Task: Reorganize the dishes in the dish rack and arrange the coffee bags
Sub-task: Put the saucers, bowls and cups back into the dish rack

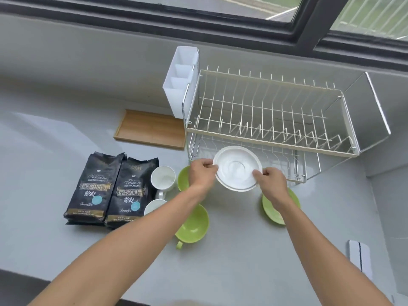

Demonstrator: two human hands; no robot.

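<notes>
Both hands hold a white saucer (237,168) in front of the lower tier of the two-tier wire dish rack (265,120). My left hand (202,173) pinches its left rim and my right hand (271,184) pinches its right rim. Both tiers of the rack show no dishes. Two black coffee bags (106,191) lie side by side on the counter at the left. Beside them stand two white mugs (162,178). A green cup (193,224) sits under my left forearm, a green dish (184,178) lies behind my left hand, and a green saucer (273,208) lies under my right wrist.
A white cutlery holder (183,82) hangs on the rack's left end. A wooden tray (150,129) lies on the grey counter left of the rack. A window runs along the back wall. A white object (359,257) lies near the right edge.
</notes>
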